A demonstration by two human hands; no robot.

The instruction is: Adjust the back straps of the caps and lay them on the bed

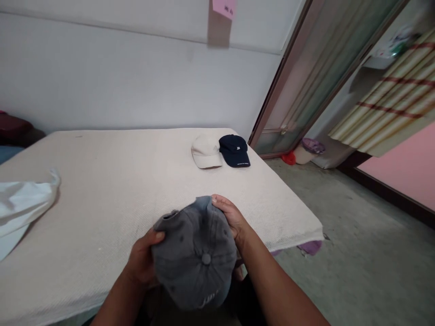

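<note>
A grey baseball cap (190,253) is held between my two hands in front of my body, its crown and top button facing up toward me. My left hand (146,256) grips its left side with the thumb on top. My right hand (231,217) holds the far right side, the thumb along the edge and the other fingers hidden under the cap. White lettering shows on the cap near its bottom. Farther off, a cream cap (205,153) and a navy cap (234,150) lie side by side on the covered table.
A pale cloth (176,176) covers the table. At its left edge lies a white cap-like item (27,203), partly cut off. A white wall (136,81) stands behind. On the floor to the right is a bin (306,151) near a sliding door and a curtain (390,99).
</note>
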